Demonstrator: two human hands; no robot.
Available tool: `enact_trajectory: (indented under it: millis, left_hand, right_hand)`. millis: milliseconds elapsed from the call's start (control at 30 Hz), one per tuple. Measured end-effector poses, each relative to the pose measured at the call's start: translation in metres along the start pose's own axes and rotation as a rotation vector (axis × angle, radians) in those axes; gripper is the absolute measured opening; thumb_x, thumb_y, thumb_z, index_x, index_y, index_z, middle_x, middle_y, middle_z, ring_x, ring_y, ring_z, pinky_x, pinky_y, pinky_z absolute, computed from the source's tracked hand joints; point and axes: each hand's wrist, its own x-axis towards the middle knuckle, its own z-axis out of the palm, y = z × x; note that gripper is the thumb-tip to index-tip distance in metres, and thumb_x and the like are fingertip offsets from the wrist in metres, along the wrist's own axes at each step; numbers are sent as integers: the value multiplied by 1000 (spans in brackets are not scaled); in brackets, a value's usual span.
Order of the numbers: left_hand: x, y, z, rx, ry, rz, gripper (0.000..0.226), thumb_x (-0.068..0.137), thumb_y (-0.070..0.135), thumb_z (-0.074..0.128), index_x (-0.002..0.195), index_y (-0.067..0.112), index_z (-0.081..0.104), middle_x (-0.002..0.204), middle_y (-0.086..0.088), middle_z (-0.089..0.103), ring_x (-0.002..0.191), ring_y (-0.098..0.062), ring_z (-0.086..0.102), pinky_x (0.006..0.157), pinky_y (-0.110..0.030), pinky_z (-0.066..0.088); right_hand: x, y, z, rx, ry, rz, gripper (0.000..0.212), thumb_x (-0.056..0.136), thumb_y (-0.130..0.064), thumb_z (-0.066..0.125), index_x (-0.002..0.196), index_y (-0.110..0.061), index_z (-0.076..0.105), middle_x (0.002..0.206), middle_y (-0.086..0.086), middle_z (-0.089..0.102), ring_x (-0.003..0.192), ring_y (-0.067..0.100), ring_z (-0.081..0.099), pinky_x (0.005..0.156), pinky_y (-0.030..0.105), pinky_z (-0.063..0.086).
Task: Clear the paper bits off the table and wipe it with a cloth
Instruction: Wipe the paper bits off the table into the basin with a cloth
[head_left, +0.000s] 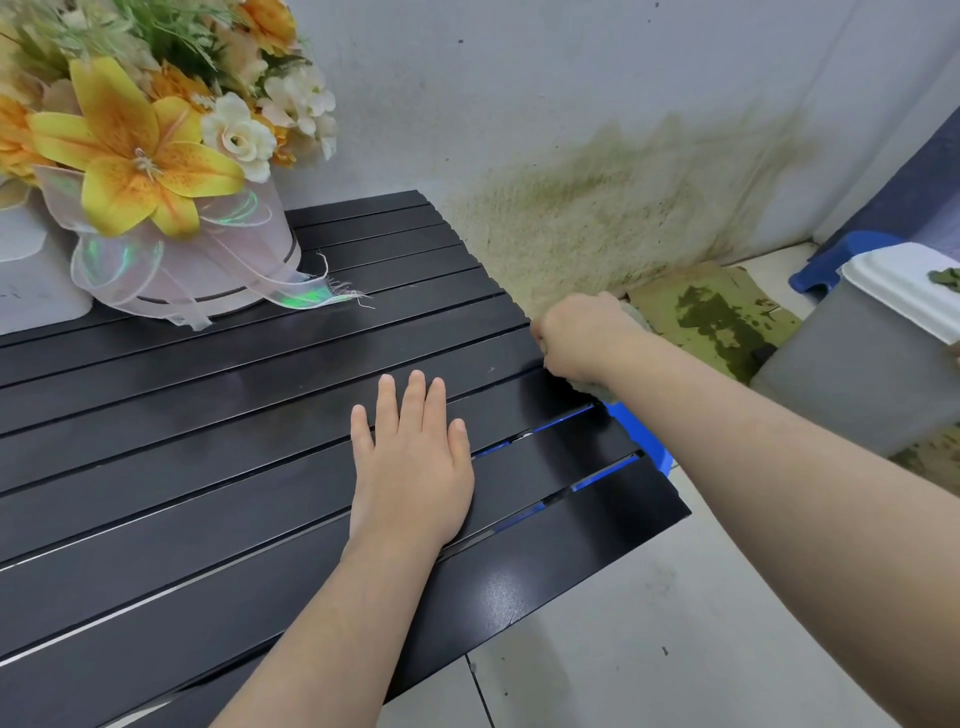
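No paper bits visible on the worktop (182, 467), so clearing looks done. Right hand (576, 338), fingers clamped on the cloth (589, 387), is at the worktop's far right edge. Left hand (410, 467) lies flat, fingers extended, bracing. Wipe seems near finished.

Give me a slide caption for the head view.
Left hand braces the black slatted table; right hand wipes its edge with a cloth.
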Motion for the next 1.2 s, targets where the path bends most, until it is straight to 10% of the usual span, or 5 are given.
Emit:
enact_trajectory:
  millis: [300,733,900,1033,1200]
  left_hand:
    - [0,0,-1,12,-11,-2,53,96,36,15,147,22,12,158,3,8,145,-20,-2,117,-45,0]
    - [1,-1,1,5,-15,-1,53,96,36,15,147,21,12,159,2,8,145,-21,-2,117,-46,0]
    - [1,0,-1,8,-37,-2,53,97,36,15,147,21,12,158,2,8,145,-21,-2,117,-46,0]
    - [3,1,-9,-95,-21,-16,48,98,30,22,144,19,25,156,1,21,145,-21,7,117,-46,3]
    - [-20,5,-24,-241,116,-12,37,95,20,35,128,13,50,138,-4,50,139,-24,27,111,-46,24]
  right_hand:
    - [-8,-4,-1,543,59,3,15,83,-35,62,77,-26,52,78,-2,52,88,24,49,71,29,32]
    - [-5,-2,20,119,197,-12,10,82,-15,50,85,-25,51,90,1,59,104,24,47,81,39,32]
    - [-24,-5,10,735,169,3,10,85,-26,59,76,-26,54,69,-7,54,89,23,57,79,35,43]
    - [-68,35,-16,1316,538,217,14,80,-28,62,67,-29,56,75,7,69,75,30,63,76,45,53]
    - [-112,32,0,1386,441,123,25,74,-53,61,84,-31,64,84,-10,72,75,13,66,73,29,55]
